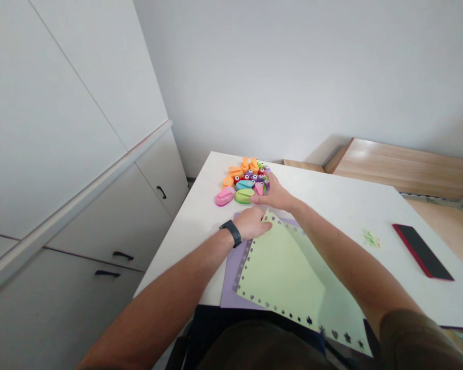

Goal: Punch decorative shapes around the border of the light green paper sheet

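Note:
My left hand (251, 223), with a dark band on its wrist, pinches the top left corner of a pale green sheet of paper (285, 272). Small shapes such as hearts, stars and leaves are cut out along the sheet's edges. Under it lies a purple sheet (231, 282), mostly covered. My right hand (275, 194) reaches over the green sheet to a cluster of craft punches, thumb and fingers apart around a small pink punch (259, 189). Whether it touches that punch I cannot tell. A green punch (244, 196) sits beside my right thumb, with a larger pink punch (224, 196) further left.
Orange punches (235, 171), a blue punch (245, 185) and several small purple and red ones crowd the table's far left. Green paper bits (371, 239) and a black-and-red flat case (423, 252) lie to the right. White cabinets (100, 221) stand left of the white table (332, 198).

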Motion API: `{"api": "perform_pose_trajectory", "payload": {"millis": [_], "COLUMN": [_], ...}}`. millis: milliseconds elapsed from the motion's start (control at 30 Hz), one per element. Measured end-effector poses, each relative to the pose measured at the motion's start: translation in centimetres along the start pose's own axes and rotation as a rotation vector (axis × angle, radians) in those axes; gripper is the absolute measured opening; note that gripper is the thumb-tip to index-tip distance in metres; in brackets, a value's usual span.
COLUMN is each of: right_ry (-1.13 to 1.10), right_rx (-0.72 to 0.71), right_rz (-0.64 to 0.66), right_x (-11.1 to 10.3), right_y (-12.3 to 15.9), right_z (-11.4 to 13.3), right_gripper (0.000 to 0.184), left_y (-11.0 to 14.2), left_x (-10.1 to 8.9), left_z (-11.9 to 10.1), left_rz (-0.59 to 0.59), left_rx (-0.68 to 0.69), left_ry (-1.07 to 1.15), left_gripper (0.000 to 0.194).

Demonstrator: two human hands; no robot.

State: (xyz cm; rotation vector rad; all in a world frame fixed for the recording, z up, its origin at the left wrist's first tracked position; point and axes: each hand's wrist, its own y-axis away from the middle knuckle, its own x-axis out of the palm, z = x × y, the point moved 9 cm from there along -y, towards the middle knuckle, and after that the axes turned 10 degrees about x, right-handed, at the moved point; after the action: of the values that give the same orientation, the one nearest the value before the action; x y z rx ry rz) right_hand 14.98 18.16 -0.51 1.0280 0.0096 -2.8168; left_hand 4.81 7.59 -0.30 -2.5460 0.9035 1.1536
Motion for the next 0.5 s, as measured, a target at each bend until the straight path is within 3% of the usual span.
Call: {"api": "perform_pose_trajectory", "payload": {"millis": [133,500], "right_ry": [0.236,0.256], "right_rx": [0.026,0.033], "right_rz": [-0.014,-0.064], "right_x": [1.3,2.2], "right_y": [-0.1,-1.6], "right_z": [0.2,1.2], "right_gripper": [0.148,0.145], "left_y": [-0.2,-0.3], "left_x": [0.0,0.3], "left_z": [-0.1,0.4], "left_rz": [-0.017,-0.014], "left_rx": [0.043,0.021], "left_ry": [0.017,0.001], "left_gripper": [0.022,0.025]}}
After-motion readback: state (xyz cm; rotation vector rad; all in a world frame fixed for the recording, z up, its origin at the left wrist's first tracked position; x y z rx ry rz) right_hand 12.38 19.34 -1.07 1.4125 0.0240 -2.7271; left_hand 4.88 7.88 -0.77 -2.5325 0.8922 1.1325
